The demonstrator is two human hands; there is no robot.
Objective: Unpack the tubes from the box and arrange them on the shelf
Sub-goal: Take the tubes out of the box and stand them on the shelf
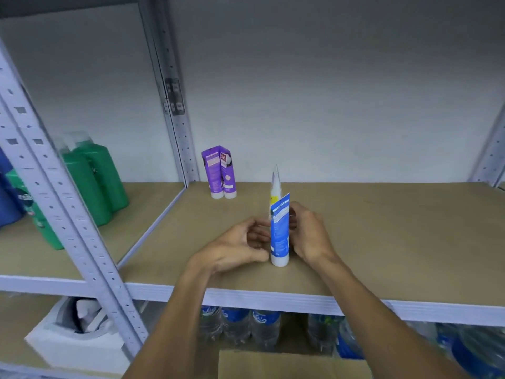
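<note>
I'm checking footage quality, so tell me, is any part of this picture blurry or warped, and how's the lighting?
Head view: the green bottles at left are smeared by blur, while the blue tube between the left hand and right hand is fairly sharp; the wide-angle lens bends the shelf and its posts towards the edges; lighting is soft and even, with faint shadows and no glare.

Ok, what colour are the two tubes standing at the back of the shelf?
Purple, with white caps at the bottom: the two tubes, clearest in the head view.

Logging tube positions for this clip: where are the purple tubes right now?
The two purple tubes stand cap-down, side by side, at the shelf's back left, beside the rear upright post.
</note>
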